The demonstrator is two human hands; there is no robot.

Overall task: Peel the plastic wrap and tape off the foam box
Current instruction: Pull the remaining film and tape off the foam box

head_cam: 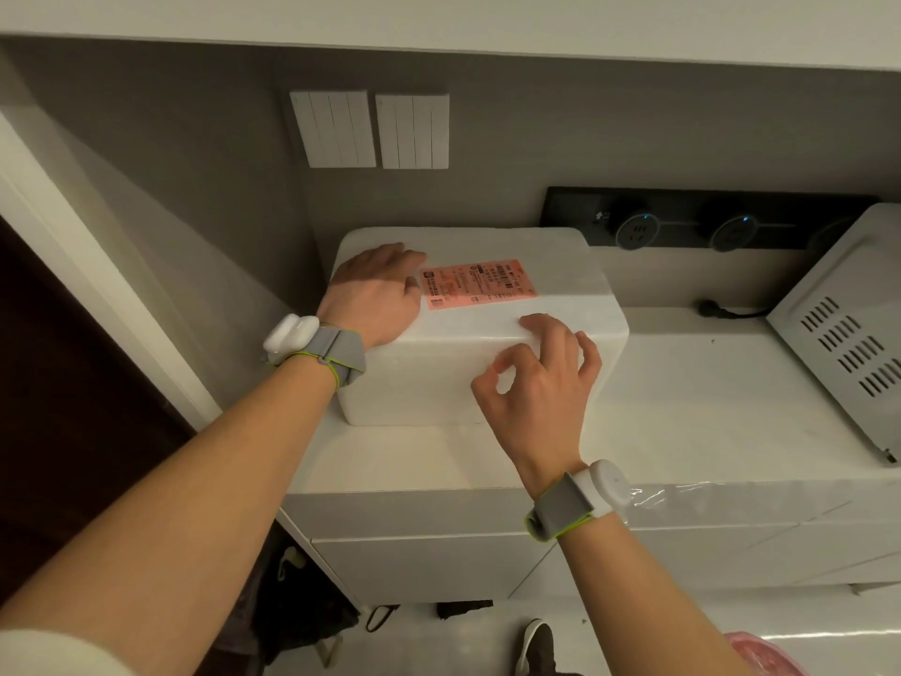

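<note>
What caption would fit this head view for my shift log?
Left hand flat on the foam box on the counter; right hand with curled fingers at its near top edge.

Your only camera sits on your head and looks forward and down, close above the foam box (pixel 419 383), toward the wall (pixel 536 139).

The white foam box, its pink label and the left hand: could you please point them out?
white foam box (pixel 414 383): head view, front wall.
pink label (pixel 480 285): head view, its middle.
left hand (pixel 378 295): head view, its back.
</note>
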